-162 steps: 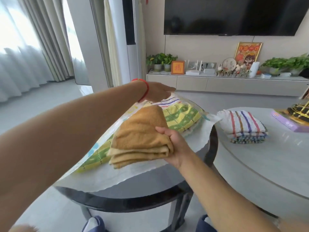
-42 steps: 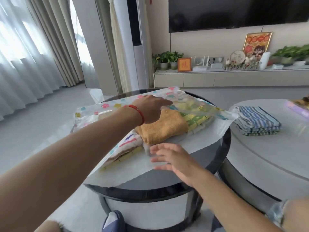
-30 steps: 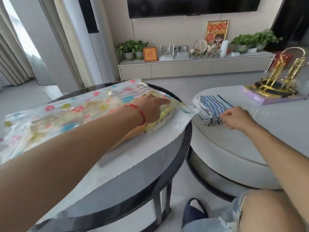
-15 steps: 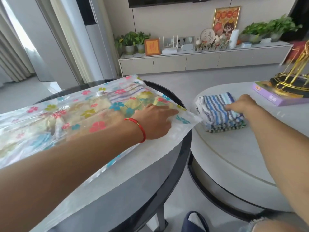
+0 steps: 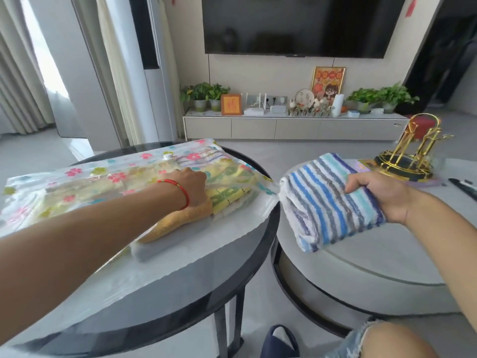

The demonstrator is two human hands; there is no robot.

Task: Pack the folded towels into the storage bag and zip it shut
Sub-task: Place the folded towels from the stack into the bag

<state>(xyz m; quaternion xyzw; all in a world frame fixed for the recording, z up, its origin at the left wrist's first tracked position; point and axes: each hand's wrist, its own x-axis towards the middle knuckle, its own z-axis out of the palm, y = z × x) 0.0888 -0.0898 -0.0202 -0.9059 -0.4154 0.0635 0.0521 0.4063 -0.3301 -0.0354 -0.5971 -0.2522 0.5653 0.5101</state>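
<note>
Nearest the camera, a bent knee in frayed denim point(image 5: 366, 342) and a dark slipper point(image 5: 280, 341) sit at the lower edge, below both forearms.

Right hand point(image 5: 382, 196): fingers curled over the top and thumb side of a folded blue-and-grey striped towel point(image 5: 327, 202), gripping it. The towel is lifted and tilted above the white round table point(image 5: 361, 267), its near corner hanging lowest, to the left of and below the hand.

Left hand point(image 5: 192, 187): wearing a red cord bracelet point(image 5: 180, 189) at the wrist, it lies palm down at the mouth of the storage bag point(image 5: 77, 187). Its fingers reach in under the clear flower-printed upper film, so whether they are curled or straight cannot be determined. The heel of the hand rests on an orange towel point(image 5: 178, 223), which protrudes from the bag opening just below the wrist. Just right of the hand, a yellow-green checked towel point(image 5: 227, 195) lies inside the bag. The bag extends leftward from the hand across the dark glass round table point(image 5: 206, 277); its opening is unzipped, the lower flap spread flat toward the camera.

The striped towel is well apart from the bag's interior, to the right of the bag mouth.

Beyond the right hand, a gold wire stand point(image 5: 410, 153) sits on the white table. Farthest back, a low cabinet point(image 5: 296, 127) carries potted plants point(image 5: 204, 95) and framed pictures beneath a wall-mounted television point(image 5: 296, 24).
</note>
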